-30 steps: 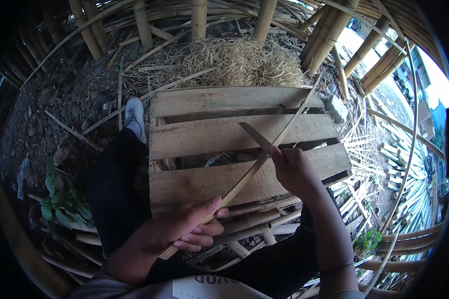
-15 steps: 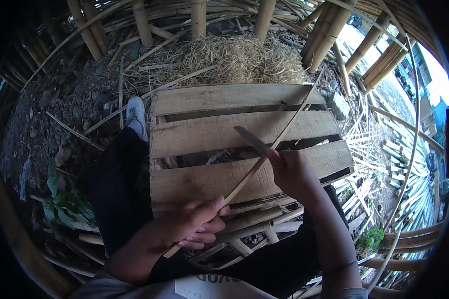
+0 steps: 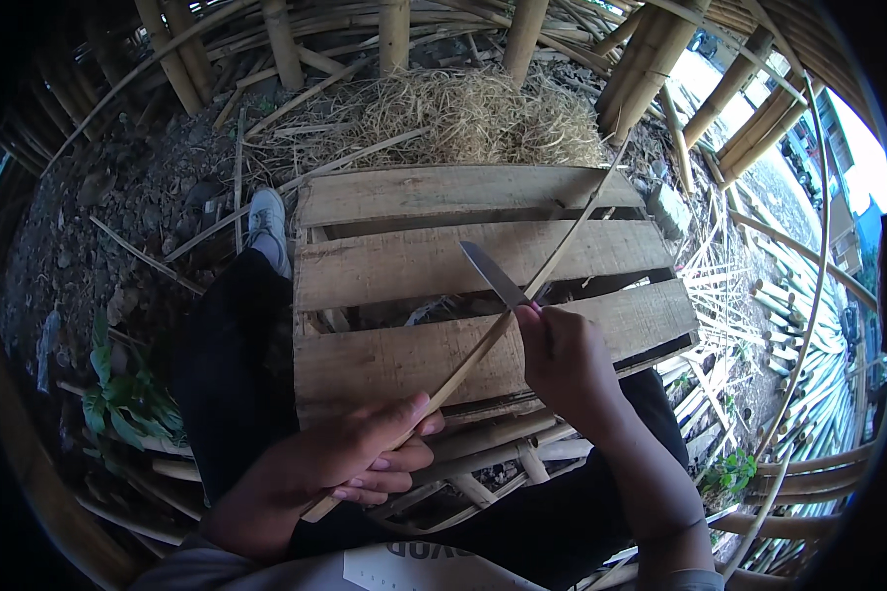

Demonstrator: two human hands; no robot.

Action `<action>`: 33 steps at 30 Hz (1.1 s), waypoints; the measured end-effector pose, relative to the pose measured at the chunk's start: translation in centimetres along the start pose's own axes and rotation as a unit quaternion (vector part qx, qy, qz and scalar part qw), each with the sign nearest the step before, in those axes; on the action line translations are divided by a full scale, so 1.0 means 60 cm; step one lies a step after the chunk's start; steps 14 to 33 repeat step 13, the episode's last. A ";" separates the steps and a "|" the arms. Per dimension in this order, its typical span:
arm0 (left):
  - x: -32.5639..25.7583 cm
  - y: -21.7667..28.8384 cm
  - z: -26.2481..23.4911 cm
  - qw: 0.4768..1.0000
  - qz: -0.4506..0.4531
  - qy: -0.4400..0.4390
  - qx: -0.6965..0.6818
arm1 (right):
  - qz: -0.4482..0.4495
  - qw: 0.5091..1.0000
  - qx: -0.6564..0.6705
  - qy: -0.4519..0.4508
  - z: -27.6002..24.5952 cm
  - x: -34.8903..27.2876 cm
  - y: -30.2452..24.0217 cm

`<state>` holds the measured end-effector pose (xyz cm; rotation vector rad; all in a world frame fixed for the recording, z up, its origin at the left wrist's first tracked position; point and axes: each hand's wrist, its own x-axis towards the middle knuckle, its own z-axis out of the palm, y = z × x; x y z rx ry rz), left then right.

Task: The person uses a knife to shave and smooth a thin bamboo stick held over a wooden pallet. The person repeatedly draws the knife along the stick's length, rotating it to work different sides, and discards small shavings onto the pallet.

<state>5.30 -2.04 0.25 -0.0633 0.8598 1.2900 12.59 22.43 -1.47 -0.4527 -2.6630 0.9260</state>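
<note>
A long thin bamboo strip (image 3: 478,357) slants from my lap up across a slatted wooden crate (image 3: 404,360). My left hand (image 3: 376,455) is closed around its near part, and a short end sticks out below the fist. My right hand (image 3: 574,360) grips a knife (image 3: 495,276) by the handle, which the fingers mostly hide. The blade points up and to the left, its base against the strip near the middle. The strip's far end reaches past the crate's far right corner.
Curly bamboo shavings (image 3: 483,118) are heaped behind the crate. Upright bamboo posts (image 3: 394,37) stand beyond them. Several cut bamboo poles (image 3: 808,335) lie to the right. A leafy green plant (image 3: 118,394) grows at the left, near my shoe (image 3: 267,229).
Both hands have moved slightly, the left down and to the left, drawing the strip toward me. The knife has shifted a little nearer, and its blade face now looks brighter.
</note>
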 end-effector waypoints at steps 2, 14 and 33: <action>0.001 -0.005 -0.002 1.000 -0.002 0.003 0.004 | 0.065 0.996 0.018 -0.061 -0.006 0.004 -0.007; 0.032 -0.008 -0.010 0.999 0.025 -0.014 0.033 | 0.064 0.996 -0.019 -0.062 0.003 0.032 0.034; 0.032 -0.008 -0.010 0.999 0.025 -0.014 0.033 | 0.064 0.996 -0.019 -0.062 0.003 0.032 0.034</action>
